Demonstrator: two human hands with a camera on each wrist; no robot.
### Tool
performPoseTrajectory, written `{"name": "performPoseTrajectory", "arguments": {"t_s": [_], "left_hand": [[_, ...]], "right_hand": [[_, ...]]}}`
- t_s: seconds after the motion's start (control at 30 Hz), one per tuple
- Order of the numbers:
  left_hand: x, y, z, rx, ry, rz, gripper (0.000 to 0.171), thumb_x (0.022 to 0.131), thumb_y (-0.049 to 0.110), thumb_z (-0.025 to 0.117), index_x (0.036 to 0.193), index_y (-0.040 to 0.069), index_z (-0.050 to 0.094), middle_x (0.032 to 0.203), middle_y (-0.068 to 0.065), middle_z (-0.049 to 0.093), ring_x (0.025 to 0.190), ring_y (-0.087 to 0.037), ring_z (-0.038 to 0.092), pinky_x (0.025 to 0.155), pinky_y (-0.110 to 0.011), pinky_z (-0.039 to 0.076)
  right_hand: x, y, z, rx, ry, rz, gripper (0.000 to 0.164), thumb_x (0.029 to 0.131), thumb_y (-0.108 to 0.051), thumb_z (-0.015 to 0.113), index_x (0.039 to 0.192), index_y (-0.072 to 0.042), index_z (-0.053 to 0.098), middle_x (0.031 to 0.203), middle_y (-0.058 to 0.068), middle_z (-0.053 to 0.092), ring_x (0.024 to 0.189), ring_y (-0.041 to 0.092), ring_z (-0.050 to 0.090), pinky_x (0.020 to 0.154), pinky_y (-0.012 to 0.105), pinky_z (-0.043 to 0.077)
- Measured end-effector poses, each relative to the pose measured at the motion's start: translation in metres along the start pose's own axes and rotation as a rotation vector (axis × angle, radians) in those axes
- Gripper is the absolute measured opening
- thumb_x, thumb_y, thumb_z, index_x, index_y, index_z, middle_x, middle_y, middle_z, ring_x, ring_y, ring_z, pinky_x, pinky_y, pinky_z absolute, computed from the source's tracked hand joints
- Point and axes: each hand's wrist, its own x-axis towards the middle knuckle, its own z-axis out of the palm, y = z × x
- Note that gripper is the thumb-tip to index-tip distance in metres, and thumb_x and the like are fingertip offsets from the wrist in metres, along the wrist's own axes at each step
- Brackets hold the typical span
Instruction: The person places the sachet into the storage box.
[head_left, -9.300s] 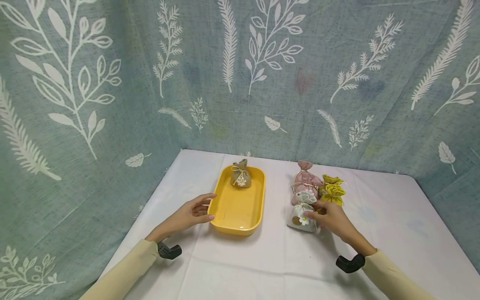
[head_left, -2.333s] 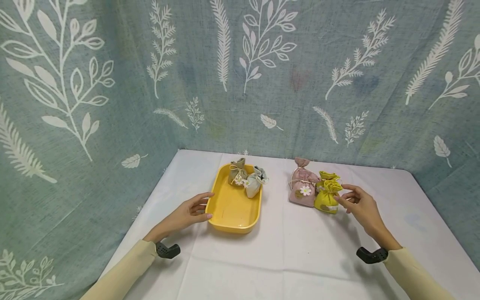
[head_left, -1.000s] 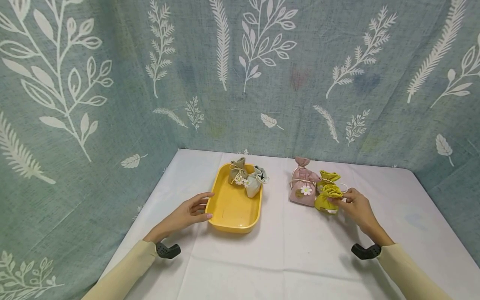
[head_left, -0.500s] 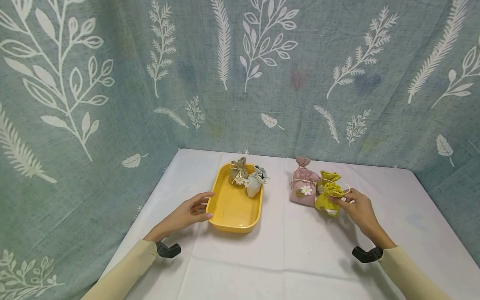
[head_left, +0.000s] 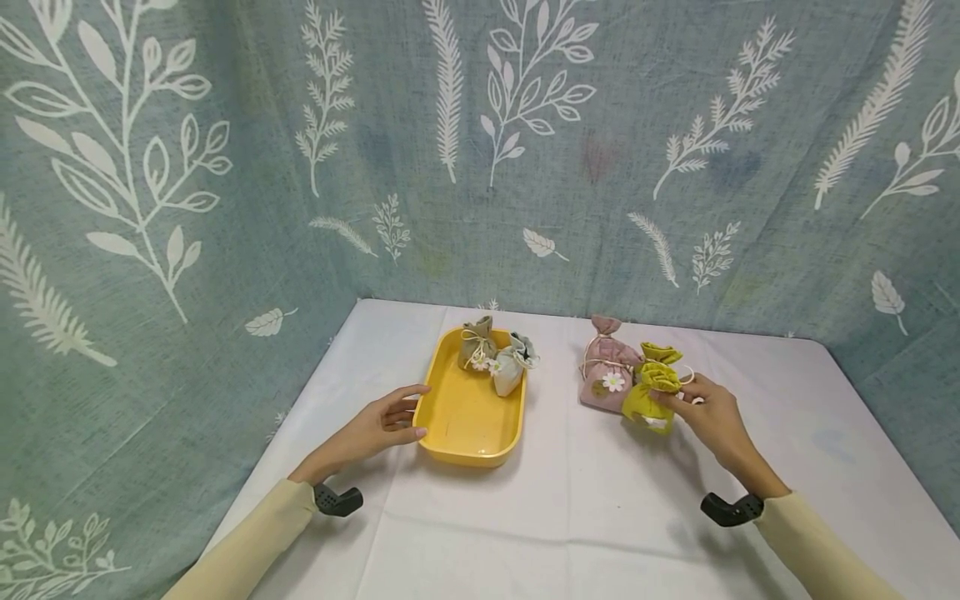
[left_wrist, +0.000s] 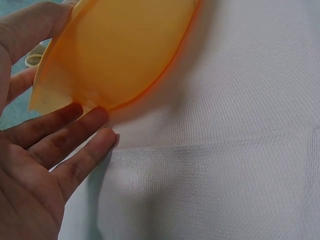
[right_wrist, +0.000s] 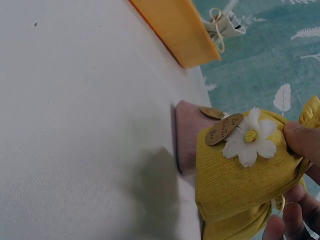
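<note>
Front yellow bag (head_left: pixel 648 408) pinched by right hand (head_left: pixel 714 417), to the right of the tray (head_left: pixel 465 425)

Right side: the grip is closed at the neck of the front yellow bag, which hangs tilted; whether its base clears the desk (head_left: pixel 525 533) could not be determined. The bag carries a white flower (right_wrist: pixel 250 136) and an oval tag (right_wrist: pixel 224 129).

Left side: the left hand (head_left: pixel 378 427) is at the tray's left wall, fingers extended and spread, fingertips touching it; its grip encloses nothing.

Also to the right of the tray, well apart from it: a pink bag (head_left: pixel 606 358) and, beyond the pinched one, a rear yellow bag (head_left: pixel 662 353).

Tray contents: a brown bag (head_left: pixel 476 346) at the far end; just beside it, a grey bag (head_left: pixel 510 375) leaning on the right wall, its neck over the rim.

Behind the tray: a leaf-patterned curtain (head_left: pixel 420 150).
</note>
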Motion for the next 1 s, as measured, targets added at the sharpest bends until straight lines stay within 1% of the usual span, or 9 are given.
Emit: {"name": "performPoseTrajectory", "arguments": {"t_s": [0.1, 0.33, 0.43, 0.5, 0.6, 0.7, 0.8, 0.93, 1.0], "left_hand": [[0.0, 0.0, 0.0, 0.002, 0.003, -0.004, 0.08, 0.092, 0.035, 0.08, 0.159, 0.024, 0.038, 0.154, -0.011, 0.049, 0.138, -0.031, 0.05, 0.114, -0.048, 0.044], [-0.001, 0.002, 0.0, 0.005, 0.009, -0.001, 0.077, 0.092, 0.034, 0.08, 0.158, 0.027, 0.04, 0.155, -0.012, 0.047, 0.139, -0.032, 0.049, 0.114, -0.05, 0.042], [0.0, -0.001, 0.0, 0.003, 0.009, 0.007, 0.077, 0.093, 0.035, 0.08, 0.158, 0.028, 0.04, 0.156, -0.012, 0.047, 0.139, -0.032, 0.049, 0.115, -0.05, 0.042], [0.0, -0.001, 0.0, 0.004, 0.008, 0.008, 0.077, 0.093, 0.036, 0.079, 0.158, 0.028, 0.04, 0.156, -0.012, 0.047, 0.139, -0.032, 0.048, 0.115, -0.05, 0.042], [-0.002, -0.001, 0.0, -0.002, 0.005, 0.007, 0.077, 0.093, 0.036, 0.079, 0.158, 0.028, 0.04, 0.156, -0.011, 0.046, 0.14, -0.032, 0.048, 0.116, -0.05, 0.041], [-0.002, 0.0, 0.0, -0.004, 0.004, 0.007, 0.076, 0.094, 0.033, 0.079, 0.159, 0.027, 0.039, 0.156, -0.012, 0.047, 0.14, -0.032, 0.048, 0.115, -0.05, 0.041], [-0.001, 0.0, 0.0, 0.002, 0.008, 0.006, 0.075, 0.094, 0.03, 0.078, 0.159, 0.026, 0.039, 0.155, -0.012, 0.047, 0.14, -0.033, 0.048, 0.115, -0.05, 0.041], [-0.002, 0.0, 0.001, 0.004, 0.013, 0.002, 0.076, 0.093, 0.032, 0.079, 0.158, 0.027, 0.04, 0.155, -0.012, 0.048, 0.139, -0.032, 0.049, 0.115, -0.05, 0.042], [-0.002, 0.0, 0.001, 0.001, 0.014, -0.001, 0.077, 0.092, 0.034, 0.08, 0.158, 0.028, 0.04, 0.155, -0.011, 0.048, 0.138, -0.032, 0.05, 0.114, -0.05, 0.042]], "right_hand": [[0.0, -0.004, 0.0, 0.013, -0.005, -0.003, 0.052, 0.093, -0.051, 0.075, 0.07, -0.005, 0.065, 0.093, 0.009, 0.05, 0.083, 0.025, 0.044, 0.063, 0.035, 0.035], [0.001, -0.014, 0.0, 0.048, -0.018, -0.011, 0.053, 0.092, -0.049, 0.076, 0.072, -0.001, 0.064, 0.094, 0.011, 0.05, 0.086, 0.026, 0.043, 0.064, 0.036, 0.034], [0.003, -0.015, 0.002, 0.061, -0.021, -0.022, 0.049, 0.093, -0.046, 0.077, 0.074, -0.002, 0.068, 0.094, 0.011, 0.052, 0.086, 0.026, 0.044, 0.064, 0.035, 0.036], [0.004, -0.016, 0.004, 0.075, -0.025, -0.031, 0.045, 0.093, -0.045, 0.077, 0.078, -0.002, 0.071, 0.096, 0.011, 0.054, 0.089, 0.026, 0.045, 0.064, 0.035, 0.036], [0.004, -0.018, 0.007, 0.09, -0.032, -0.036, 0.046, 0.092, -0.044, 0.078, 0.079, -0.001, 0.071, 0.103, 0.012, 0.058, 0.097, 0.027, 0.048, 0.067, 0.036, 0.037], [0.005, -0.02, 0.009, 0.106, -0.033, -0.042, 0.049, 0.091, -0.045, 0.078, 0.076, 0.0, 0.067, 0.114, 0.015, 0.062, 0.113, 0.03, 0.052, 0.073, 0.038, 0.038], [0.007, -0.023, 0.011, 0.122, -0.033, -0.045, 0.052, 0.091, -0.045, 0.079, 0.071, -0.001, 0.061, 0.127, 0.016, 0.062, 0.13, 0.033, 0.05, 0.078, 0.039, 0.038], [0.009, -0.027, 0.012, 0.138, -0.04, -0.046, 0.05, 0.09, -0.044, 0.08, 0.071, -0.002, 0.063, 0.126, 0.016, 0.062, 0.133, 0.033, 0.049, 0.081, 0.041, 0.038], [0.009, -0.03, 0.013, 0.14, -0.045, -0.041, 0.047, 0.09, -0.045, 0.08, 0.074, -0.002, 0.069, 0.12, 0.015, 0.062, 0.126, 0.032, 0.051, 0.081, 0.04, 0.038]]}}
